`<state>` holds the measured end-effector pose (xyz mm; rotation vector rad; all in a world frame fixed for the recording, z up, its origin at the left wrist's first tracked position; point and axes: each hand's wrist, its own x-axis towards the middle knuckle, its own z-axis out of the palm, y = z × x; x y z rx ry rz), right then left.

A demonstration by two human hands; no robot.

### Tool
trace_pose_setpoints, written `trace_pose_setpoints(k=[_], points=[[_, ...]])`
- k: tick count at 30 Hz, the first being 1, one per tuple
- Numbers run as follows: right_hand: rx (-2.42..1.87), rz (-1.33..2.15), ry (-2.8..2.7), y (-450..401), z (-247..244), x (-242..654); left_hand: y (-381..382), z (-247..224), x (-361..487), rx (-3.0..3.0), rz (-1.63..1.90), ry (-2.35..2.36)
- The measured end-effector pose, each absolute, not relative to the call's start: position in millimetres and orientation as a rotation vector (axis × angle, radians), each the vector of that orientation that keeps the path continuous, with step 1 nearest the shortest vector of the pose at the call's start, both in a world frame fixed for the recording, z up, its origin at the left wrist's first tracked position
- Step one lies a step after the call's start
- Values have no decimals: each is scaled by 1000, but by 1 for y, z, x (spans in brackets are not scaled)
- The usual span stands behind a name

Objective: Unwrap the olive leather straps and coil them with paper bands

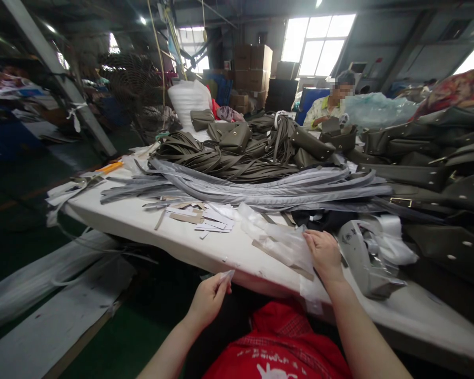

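My left hand (210,297) is closed in front of the table's near edge, with a small translucent piece pinched between thumb and fingers. My right hand (324,254) is over the table, its fingers pressed together on the right end of a clear plastic sheet (278,237). Beneath that sheet lies a tan strip. White and tan paper strips (217,217) are scattered to the left of the sheet. A grey tape dispenser (357,258) stands just right of my right hand.
Grey strips (237,190) and dark olive straps (213,163) stretch across the white table (130,216). Dark olive bags (458,195) are piled at the right. A person (327,108) sits beyond the table; another is at the far right.
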<state>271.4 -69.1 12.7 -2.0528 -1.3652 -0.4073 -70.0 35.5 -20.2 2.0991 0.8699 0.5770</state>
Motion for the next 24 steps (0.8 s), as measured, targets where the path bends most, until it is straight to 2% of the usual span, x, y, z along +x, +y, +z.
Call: trace_pose_setpoints(k=[5,10,13,16,19,24], points=[[-1909,-508,-1356,-61,48,262,30,0,-55,2229,634,769],[-1576,-163,-1777,-58,64,186,15,33,-29,2583,823,539],[-1450,-32,-1947,-67,58,143,7,41,-19,2761,735,307],[-1450,90,-1865,-79,52,129,3,40,-18,2721,649,210],[-1482,221,-1793,-86,46,135,5,34,-25,2549,704,286],[-1811,-35,-1663,-83,11,164,32,17,-57,2295,754,581]])
